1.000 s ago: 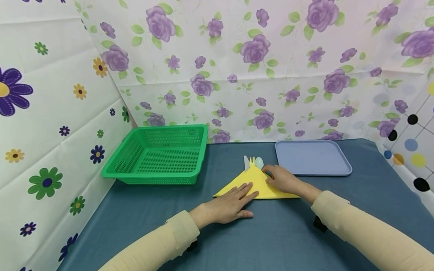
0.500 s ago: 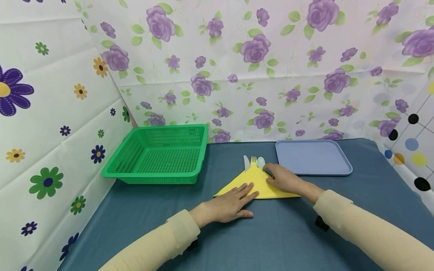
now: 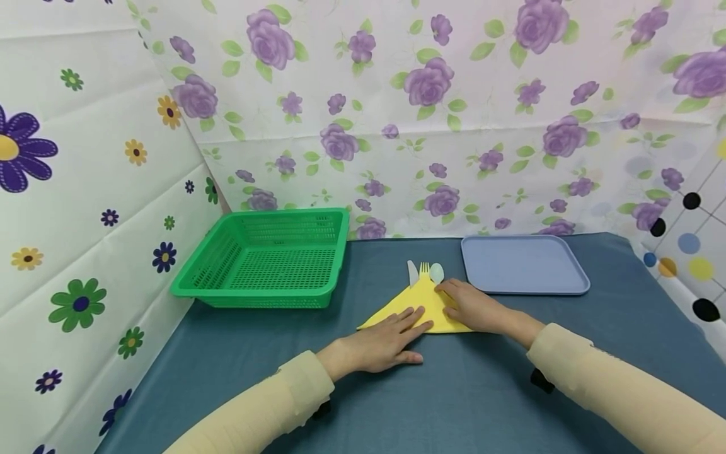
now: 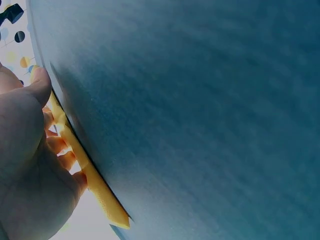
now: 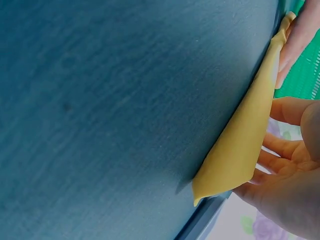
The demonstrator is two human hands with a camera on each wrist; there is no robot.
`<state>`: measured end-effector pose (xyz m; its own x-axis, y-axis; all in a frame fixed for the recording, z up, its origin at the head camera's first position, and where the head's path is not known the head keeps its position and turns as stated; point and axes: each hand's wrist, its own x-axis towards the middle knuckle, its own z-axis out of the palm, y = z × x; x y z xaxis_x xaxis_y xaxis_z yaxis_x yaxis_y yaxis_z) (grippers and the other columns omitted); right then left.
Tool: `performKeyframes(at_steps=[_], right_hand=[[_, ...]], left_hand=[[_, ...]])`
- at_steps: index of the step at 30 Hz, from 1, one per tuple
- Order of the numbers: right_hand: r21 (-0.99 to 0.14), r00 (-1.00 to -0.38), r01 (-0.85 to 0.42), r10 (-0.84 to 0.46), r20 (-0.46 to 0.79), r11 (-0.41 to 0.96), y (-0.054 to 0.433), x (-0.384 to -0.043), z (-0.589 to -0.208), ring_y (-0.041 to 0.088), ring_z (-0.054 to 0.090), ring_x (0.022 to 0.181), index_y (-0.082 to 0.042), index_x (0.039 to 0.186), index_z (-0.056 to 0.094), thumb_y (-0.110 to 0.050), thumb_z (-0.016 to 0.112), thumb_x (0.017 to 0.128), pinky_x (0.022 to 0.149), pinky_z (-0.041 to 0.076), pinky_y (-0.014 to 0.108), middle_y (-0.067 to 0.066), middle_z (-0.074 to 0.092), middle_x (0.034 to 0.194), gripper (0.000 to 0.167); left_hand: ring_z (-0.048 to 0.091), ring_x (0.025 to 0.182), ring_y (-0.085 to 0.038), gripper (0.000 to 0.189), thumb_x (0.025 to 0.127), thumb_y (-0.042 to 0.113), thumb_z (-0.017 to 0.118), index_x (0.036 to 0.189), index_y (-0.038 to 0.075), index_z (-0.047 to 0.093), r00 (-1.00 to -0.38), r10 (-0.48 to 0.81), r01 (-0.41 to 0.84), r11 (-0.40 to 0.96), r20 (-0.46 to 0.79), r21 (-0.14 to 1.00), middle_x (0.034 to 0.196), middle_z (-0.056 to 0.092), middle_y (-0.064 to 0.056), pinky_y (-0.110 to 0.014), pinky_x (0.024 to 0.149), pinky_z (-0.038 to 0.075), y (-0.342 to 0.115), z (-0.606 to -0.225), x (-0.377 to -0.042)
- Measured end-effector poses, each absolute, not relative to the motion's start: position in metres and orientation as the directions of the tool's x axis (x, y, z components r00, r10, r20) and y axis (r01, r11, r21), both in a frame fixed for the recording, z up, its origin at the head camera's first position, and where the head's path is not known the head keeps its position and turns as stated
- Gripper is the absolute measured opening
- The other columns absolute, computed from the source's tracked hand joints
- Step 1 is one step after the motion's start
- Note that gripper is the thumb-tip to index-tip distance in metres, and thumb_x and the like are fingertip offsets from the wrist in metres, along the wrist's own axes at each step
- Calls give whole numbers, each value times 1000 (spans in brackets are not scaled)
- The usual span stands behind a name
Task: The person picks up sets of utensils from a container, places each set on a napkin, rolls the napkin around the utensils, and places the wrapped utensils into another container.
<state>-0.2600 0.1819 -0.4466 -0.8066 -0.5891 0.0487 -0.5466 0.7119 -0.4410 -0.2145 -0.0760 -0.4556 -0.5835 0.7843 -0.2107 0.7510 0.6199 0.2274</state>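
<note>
A yellow cloth napkin [image 3: 418,301] lies folded in a triangle on the table. From its top point stick a whitish knife [image 3: 412,273], a yellow fork [image 3: 424,269] and a pale green spoon [image 3: 437,273]; their handles are hidden by the cloth. My left hand [image 3: 377,343] rests flat near the napkin's lower left edge, fingers spread over it. At the right slanted edge, just below the spoon, my right hand [image 3: 476,307] touches the cloth. The right wrist view shows its fingers [image 5: 287,146] extended behind the napkin's right part [image 5: 235,145], which stands raised off the table.
A green perforated basket [image 3: 249,293] stands at the left rear. The light blue tray [image 3: 524,265] lies behind and right of my right hand. Flowered sheets [image 3: 397,183] wall in the back and sides of the dark blue table cloth [image 3: 255,340].
My right hand has shifted slightly down along the napkin's right edge. The right corner, which stuck out past it, is now out of sight behind it. My left hand stays put.
</note>
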Motion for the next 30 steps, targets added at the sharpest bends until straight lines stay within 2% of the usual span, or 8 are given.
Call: performKeyframes(at_steps=[13,21,30], right_hand=[[-562,-798,-503,-603,9,657,191,-264,-451,46,45,142,7,151,45,-9,64,104,115,38,62,27,49,152,53],[-489,-727,-591,-686,-21,642,197,-262,-448,50,35,147,1,156,43,-18,64,106,116,32,68,28,42,158,58],[-497,-731,-575,-681,-46,651,198,-258,-447,51,27,151,1,158,40,-20,63,107,118,27,69,27,38,161,60]], left_hand=[[6,161,-22,67,110,54,35,169,26,17,-574,794,759,608,-202,232,176,5,-3,-42,129,15,-78,-456,-217],[6,161,-21,67,110,54,35,169,27,18,-577,791,758,611,-203,229,176,5,-2,-41,129,16,-77,-456,-219],[6,161,-18,70,109,57,35,169,26,18,-601,772,698,632,-205,336,175,7,-2,-40,128,19,-80,-453,-221]])
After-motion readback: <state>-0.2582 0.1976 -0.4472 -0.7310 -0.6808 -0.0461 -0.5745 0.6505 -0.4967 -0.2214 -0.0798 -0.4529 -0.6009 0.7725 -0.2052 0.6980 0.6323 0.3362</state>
